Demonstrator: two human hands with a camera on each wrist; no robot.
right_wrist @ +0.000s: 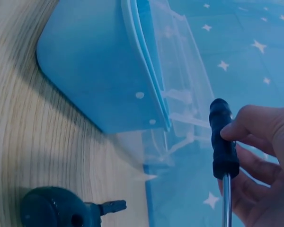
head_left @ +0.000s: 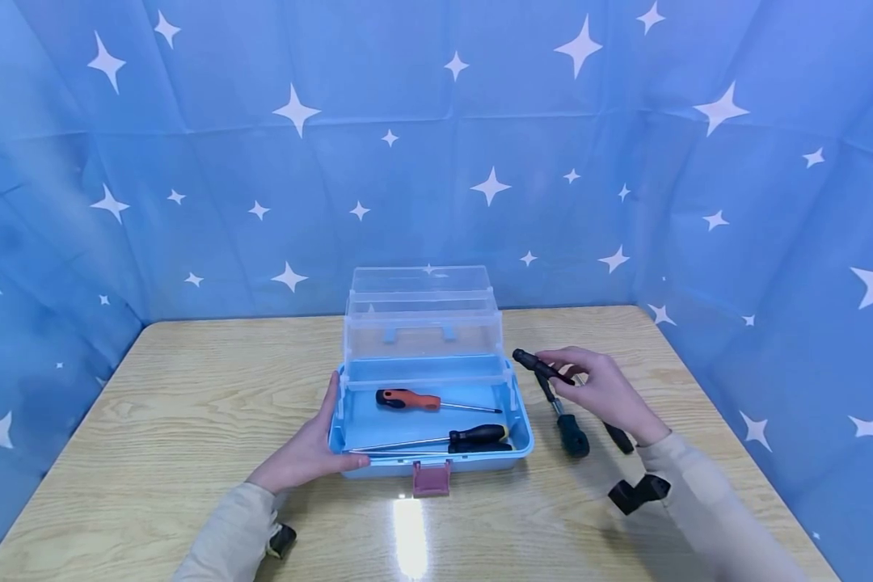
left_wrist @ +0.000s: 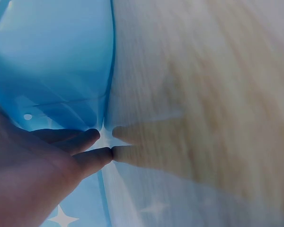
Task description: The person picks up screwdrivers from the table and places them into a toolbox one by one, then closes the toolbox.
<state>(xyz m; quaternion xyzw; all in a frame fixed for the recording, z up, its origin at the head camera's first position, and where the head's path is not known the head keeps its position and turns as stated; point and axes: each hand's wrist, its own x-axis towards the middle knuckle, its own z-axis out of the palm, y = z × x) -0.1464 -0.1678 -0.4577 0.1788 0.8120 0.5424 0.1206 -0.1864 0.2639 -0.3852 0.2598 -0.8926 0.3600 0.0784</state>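
Observation:
A blue toolbox (head_left: 431, 464) stands with its clear lid (head_left: 423, 327) raised. My left hand (head_left: 309, 453) rests against its front left corner, fingers along the side and thumb at the front; the left wrist view shows those fingers straight. Inside lie an orange and black screwdriver (head_left: 411, 399), a screwdriver with a black handle and yellow end (head_left: 480, 433), and another black handle (head_left: 480, 447) partly hidden beneath. Right of the box, my right hand (head_left: 600, 388) pinches a black-handled screwdriver (right_wrist: 224, 146) by its grip, its metal shaft pointing down and its tip out of view.
On the wooden table (head_left: 211, 388), a green-handled tool (head_left: 573, 436) with a metal shaft and black end lies right of the box. A black handle end (head_left: 618, 438) shows below the right hand. A blue starry curtain (head_left: 422, 178) surrounds the table.

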